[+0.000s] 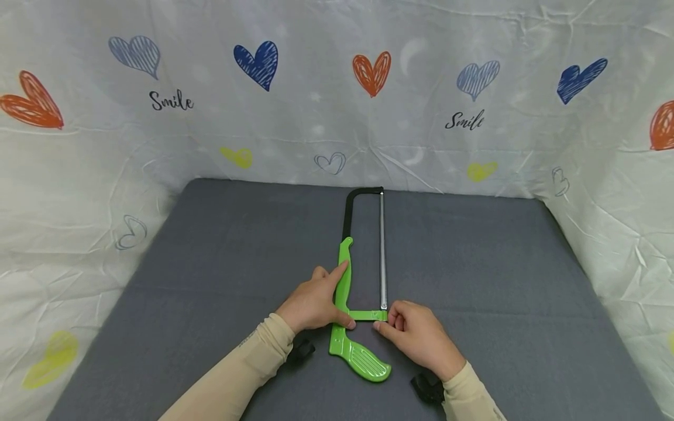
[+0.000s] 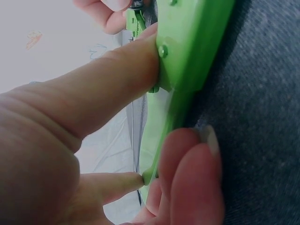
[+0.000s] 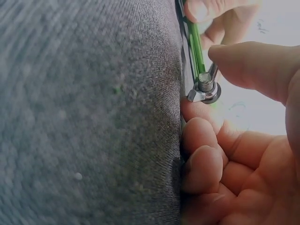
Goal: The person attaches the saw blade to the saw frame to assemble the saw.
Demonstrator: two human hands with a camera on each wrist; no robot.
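A hacksaw point(image 1: 363, 358) with a green handle and a black front frame point(image 1: 348, 216) lies on the grey cloth, its grip towards me. The silver blade point(image 1: 383, 251) runs along its right side. My left hand point(image 1: 315, 303) holds the green frame, thumb across it near the crossbar point(image 1: 365, 316) and forefinger stretched along it; the other fingers curl beneath. At the crossbar's right end, my right hand point(image 1: 421, 338) has thumb and forefinger on either side of a metal wing nut point(image 3: 204, 95) on a threaded bolt point(image 3: 205, 81). Its remaining fingers are curled by the cloth.
Grey cloth point(image 1: 253, 240) covers the table around the saw. Behind and at both sides hangs a white sheet point(image 1: 295, 123) printed with hearts and the word Smile. Small black devices point(image 1: 427, 389) sit at both wrists.
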